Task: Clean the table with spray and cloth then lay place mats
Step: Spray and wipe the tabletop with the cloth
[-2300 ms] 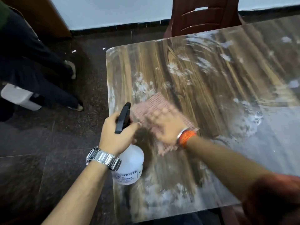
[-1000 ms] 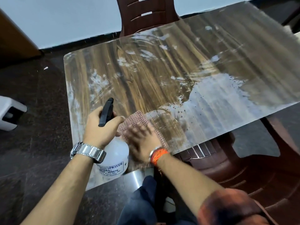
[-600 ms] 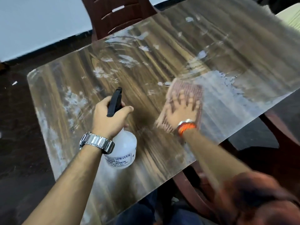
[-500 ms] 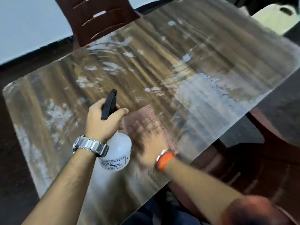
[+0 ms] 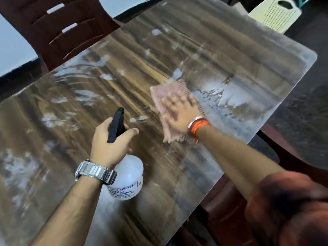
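Note:
A wood-grain table [image 5: 221,55] with white streaks and wet patches fills the view. My left hand [image 5: 108,142] is wrapped around the neck of a white spray bottle [image 5: 128,180] with a black trigger head, held above the table's near middle. My right hand [image 5: 181,112] lies flat, fingers spread, pressing a pink checked cloth [image 5: 166,93] onto the tabletop right of the bottle, beside a wet foamy patch [image 5: 229,102]. Motion blur softens the right hand and cloth.
A dark brown chair [image 5: 58,27] stands at the table's far side. A pale cream chair back [image 5: 276,15] shows at the top right corner. Another brown chair [image 5: 225,210] sits under the near right edge. Dark floor surrounds the table.
My right hand has swept the cloth away from me and rightward across the table, from beside the bottle to the wet patch. The left hand keeps holding the bottle. The view has shifted right.

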{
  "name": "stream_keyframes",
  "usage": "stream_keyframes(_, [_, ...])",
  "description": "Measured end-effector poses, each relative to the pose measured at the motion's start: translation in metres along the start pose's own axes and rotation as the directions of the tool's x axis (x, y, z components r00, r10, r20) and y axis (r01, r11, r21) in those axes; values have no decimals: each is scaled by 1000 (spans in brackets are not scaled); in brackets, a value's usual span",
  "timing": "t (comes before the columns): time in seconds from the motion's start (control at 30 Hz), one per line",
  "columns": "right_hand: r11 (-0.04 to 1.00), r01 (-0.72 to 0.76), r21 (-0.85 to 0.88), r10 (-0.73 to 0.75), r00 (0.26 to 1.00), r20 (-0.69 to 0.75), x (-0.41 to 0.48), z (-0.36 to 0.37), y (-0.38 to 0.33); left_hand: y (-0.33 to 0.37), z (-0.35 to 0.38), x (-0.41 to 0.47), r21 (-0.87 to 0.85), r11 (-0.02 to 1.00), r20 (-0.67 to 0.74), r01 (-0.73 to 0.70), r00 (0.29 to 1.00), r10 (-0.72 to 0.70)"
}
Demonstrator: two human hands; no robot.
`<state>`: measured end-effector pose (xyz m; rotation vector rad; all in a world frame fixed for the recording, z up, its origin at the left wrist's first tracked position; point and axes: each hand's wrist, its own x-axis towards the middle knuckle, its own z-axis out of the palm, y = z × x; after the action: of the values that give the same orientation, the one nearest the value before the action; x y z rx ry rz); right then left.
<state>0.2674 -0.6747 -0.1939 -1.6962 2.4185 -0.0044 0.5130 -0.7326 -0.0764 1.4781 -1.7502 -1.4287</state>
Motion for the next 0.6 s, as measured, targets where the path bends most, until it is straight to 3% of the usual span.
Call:
stream_keyframes(0.07, [975, -218, 43, 219, 975, -29, 16, -4, 51, 0, 2, 4, 3, 1000, 0, 6, 1000, -6])
stream_keyframes(0.13, [900, -418, 127, 423, 906, -20, 14, -7, 93, -2, 1, 4, 1, 1000, 11, -9, 1000, 9])
stream_keyframes(0.23, [833, -530, 160, 539, 842, -20, -1, -9, 96, -1, 2, 0, -15, 999, 16, -44, 999, 44])
stream_keyframes(0.3, [913, -400, 83, 406, 911, -73, -22, -4, 55, 0, 5, 0, -27, 999, 24, -42, 999, 43])
stream_keyframes(0.37, [994, -105, 40, 108, 992, -66, -56, 8, -5, 4, 11, -1, -38, 999, 29, -30, 999, 31])
stream_keyframes(0.4, [998, 59, 35, -57, 997, -55, -80, 17, -35, 5, 15, -1, -43, 999, 32, -25, 999, 27])
stream_keyframes(0.5, [916, 396, 73, -399, 917, 33, -147, 36, -82, 11, 27, -7, -23, 999, 51, -41, 998, 42])
stream_keyframes(0.6, [870, 490, 50, -492, 870, 44, -173, 39, -47, 15, 38, -15, 6, 999, 92, -51, 995, 50])
